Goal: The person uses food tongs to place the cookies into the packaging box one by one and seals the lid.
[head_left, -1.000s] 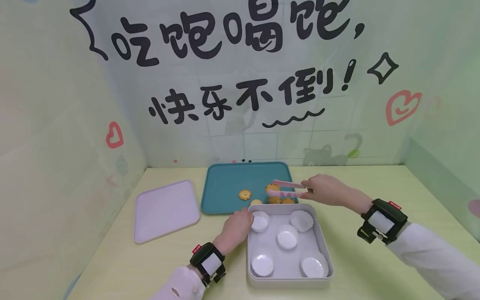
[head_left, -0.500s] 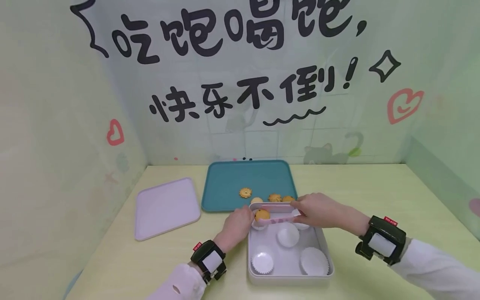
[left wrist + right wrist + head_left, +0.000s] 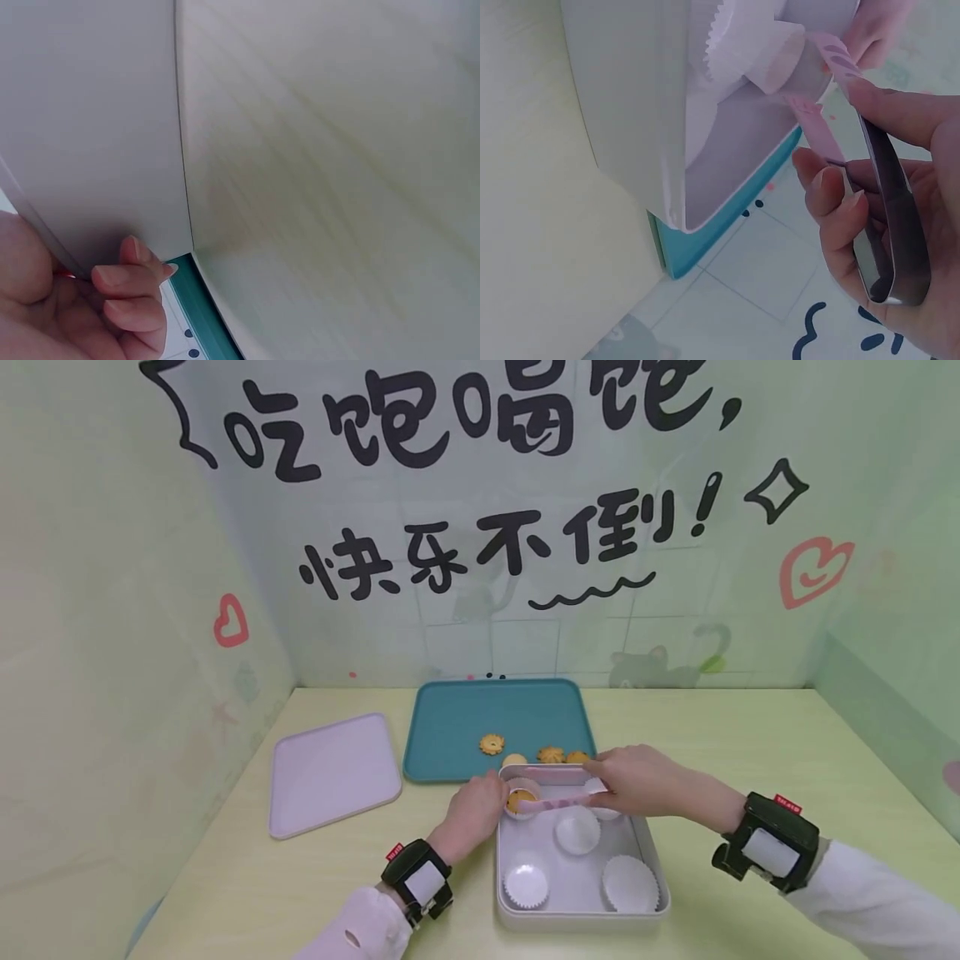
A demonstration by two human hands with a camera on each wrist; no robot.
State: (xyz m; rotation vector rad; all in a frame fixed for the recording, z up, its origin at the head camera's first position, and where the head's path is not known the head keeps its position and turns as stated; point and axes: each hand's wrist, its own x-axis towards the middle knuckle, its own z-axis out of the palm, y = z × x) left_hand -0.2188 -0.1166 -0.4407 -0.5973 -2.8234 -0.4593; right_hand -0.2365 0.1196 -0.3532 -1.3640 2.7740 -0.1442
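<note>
My right hand holds a pair of tongs with metal handles and pink tips. The tips reach across the far end of a white box. A round cookie with dark specks sits in the far-left white paper cup, one tong tip right at its edge. My left hand grips the box's far-left corner, thumb at the rim and fingers curled outside. More paper cups stand in the middle, near left and near right. The far-right cup is partly hidden by the tongs and right hand.
Behind the box lies a teal tray with a flower-shaped cookie and several others, such as a ridged cookie, along its near edge. A pale purple tray lies at left. A printed backdrop encloses the table.
The tongs moved from the teal tray toward me and left, carrying the speckled cookie over the box. It has since come down into the far-left cup. The left hand stayed at the corner.
</note>
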